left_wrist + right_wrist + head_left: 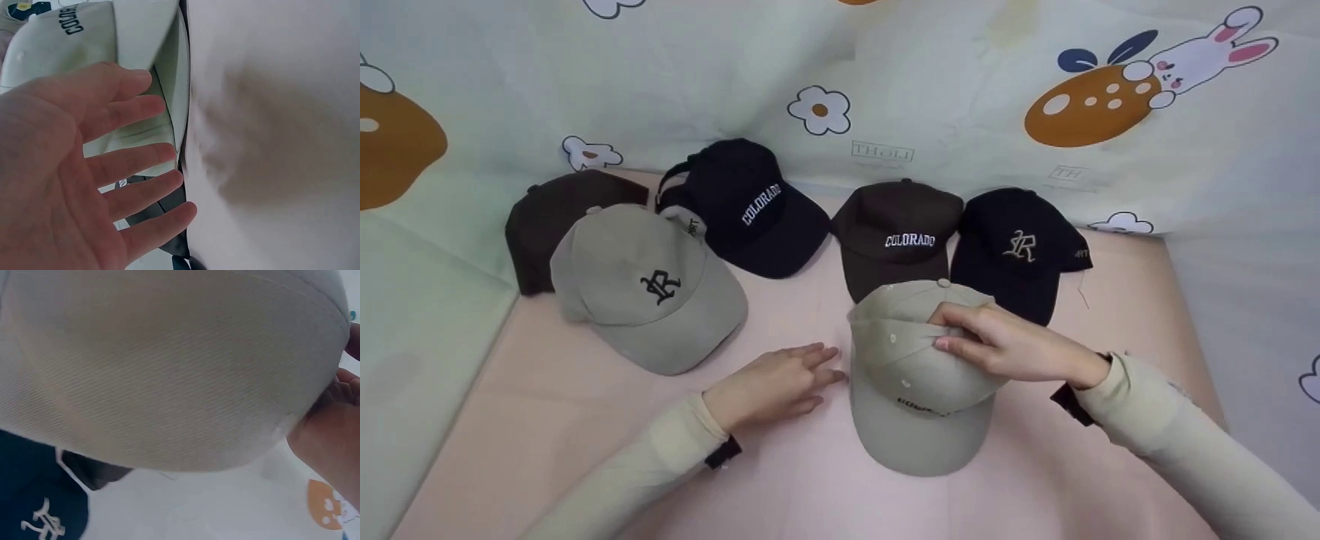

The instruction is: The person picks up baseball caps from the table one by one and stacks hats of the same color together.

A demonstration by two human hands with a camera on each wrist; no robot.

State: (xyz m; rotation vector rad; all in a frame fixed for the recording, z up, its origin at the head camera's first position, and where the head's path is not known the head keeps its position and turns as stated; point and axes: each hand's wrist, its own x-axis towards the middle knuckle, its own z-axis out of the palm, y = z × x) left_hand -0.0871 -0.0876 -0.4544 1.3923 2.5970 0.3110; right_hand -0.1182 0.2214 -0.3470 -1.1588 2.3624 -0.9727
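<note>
Five caps (754,187) seem placed toward the surface's (802,487) back edge, leaving a beige cap (922,442) the right hand (1011,346) pinches, left hand (776,386) spread.

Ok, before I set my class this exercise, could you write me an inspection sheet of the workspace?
Surface: pink tabletop, running back to the backdrop.
Job's things: pale lettered cap, brim toward the wearer of the head camera.
Clutter: five other caps: brown cap, partly behind grey R cap; dark COLORADO cap; brown COLORADO cap; dark R cap, with a thin thread beside it.
Left hand: fingers spread beside the pale cap; contact cannot be told.
Right hand: pinches the pale cap's crown.
Cables: nothing seen.
Surroundings: pale backdrop printed with flowers and a rabbit.
</note>
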